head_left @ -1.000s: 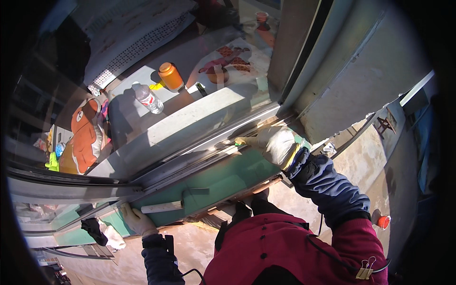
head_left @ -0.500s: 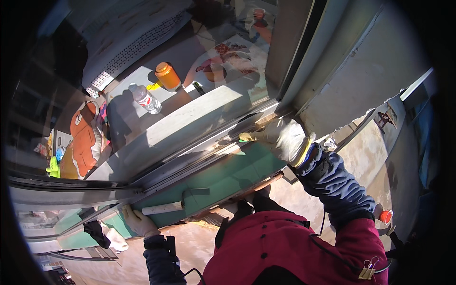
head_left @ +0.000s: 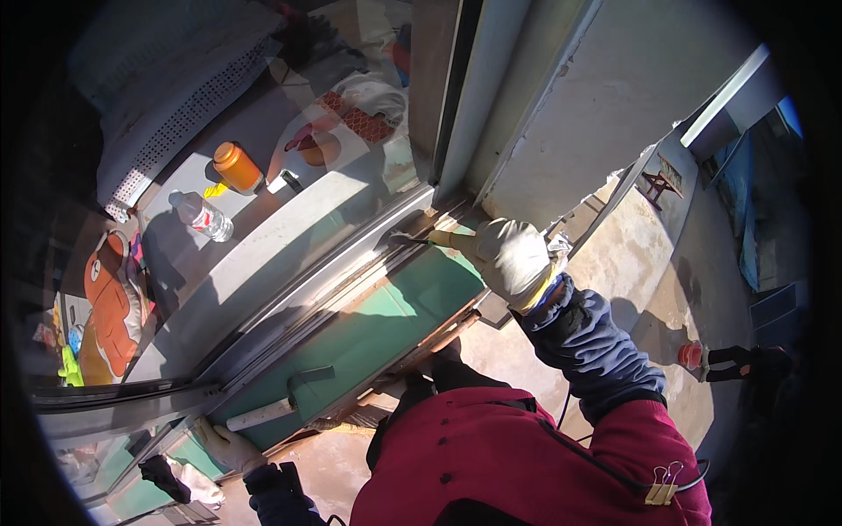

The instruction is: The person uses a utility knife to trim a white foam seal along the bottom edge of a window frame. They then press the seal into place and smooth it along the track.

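My right hand (head_left: 509, 259), in a pale glove, reaches to the far end of the sliding-window track (head_left: 351, 294). Its fingers are closed around a slim brush-like tool (head_left: 405, 237), whose tip lies in the track; its handle is mostly hidden by the glove. My left hand (head_left: 230, 447), also gloved, rests with fingers stretched out at the near left edge of the green sill (head_left: 351, 351). Beside that hand, a tool with a thick white handle (head_left: 261, 415) and a flat dark head (head_left: 311, 376) lies on the sill.
Behind the window glass stand an orange jar (head_left: 237, 168), a water bottle (head_left: 202, 216) and a brown bear cushion (head_left: 114, 307). Black and white cloths (head_left: 180, 482) hang at the lower left. A person with a red container (head_left: 691, 355) is at the right, near a small stool (head_left: 664, 182).
The head view has shifted, so the window contents sit further left and lower. My right hand remains at the track's far end with the tool; my left stays by the white handle.
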Demonstrator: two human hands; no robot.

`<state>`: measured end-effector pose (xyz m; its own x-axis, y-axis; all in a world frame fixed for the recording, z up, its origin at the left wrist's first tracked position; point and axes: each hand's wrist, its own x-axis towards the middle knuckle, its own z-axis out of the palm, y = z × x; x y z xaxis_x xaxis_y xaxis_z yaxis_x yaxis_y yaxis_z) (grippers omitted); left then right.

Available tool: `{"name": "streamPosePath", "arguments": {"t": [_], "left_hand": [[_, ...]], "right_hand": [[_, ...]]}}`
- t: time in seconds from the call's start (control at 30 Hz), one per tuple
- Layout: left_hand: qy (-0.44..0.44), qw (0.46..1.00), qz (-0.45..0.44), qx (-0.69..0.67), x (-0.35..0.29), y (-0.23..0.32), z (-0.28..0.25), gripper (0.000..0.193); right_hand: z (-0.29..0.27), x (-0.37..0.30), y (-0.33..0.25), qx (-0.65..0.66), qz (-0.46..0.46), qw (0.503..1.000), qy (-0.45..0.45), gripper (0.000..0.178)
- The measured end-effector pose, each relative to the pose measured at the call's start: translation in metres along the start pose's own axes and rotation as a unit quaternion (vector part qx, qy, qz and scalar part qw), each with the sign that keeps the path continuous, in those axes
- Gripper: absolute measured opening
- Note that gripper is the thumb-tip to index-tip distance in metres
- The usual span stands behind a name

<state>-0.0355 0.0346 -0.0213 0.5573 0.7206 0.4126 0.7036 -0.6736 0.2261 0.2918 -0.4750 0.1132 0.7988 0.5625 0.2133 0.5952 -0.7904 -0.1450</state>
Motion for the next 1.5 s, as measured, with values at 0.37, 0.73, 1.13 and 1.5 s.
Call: {"name": "streamPosePath", "arguments": {"t": [0.37, 0.73, 1.13, 1.5], "left_hand": [[-0.025, 0.999, 0.011, -0.036, 0.028, -0.019, 0.018, 0.063], [-0.058, 0.975, 0.149, -0.152, 0.015, 0.08, -0.037, 0.07], [-0.132, 0.931, 0.233, -0.248, -0.006, 0.122, -0.052, 0.078], [-0.187, 0.868, 0.357, -0.289, -0.019, 0.155, -0.087, 0.091]], "right_hand": [[0.051, -0.098, -0.041, 0.254, 0.176, 0.941, 0.135, 0.045], [0.052, -0.134, -0.051, 0.28, 0.204, 0.934, 0.082, 0.052], [0.083, -0.273, -0.034, 0.243, 0.411, 0.875, 0.079, 0.04], [0.244, -0.449, 0.107, 0.259, 0.79, 0.55, -0.075, 0.063]]}}
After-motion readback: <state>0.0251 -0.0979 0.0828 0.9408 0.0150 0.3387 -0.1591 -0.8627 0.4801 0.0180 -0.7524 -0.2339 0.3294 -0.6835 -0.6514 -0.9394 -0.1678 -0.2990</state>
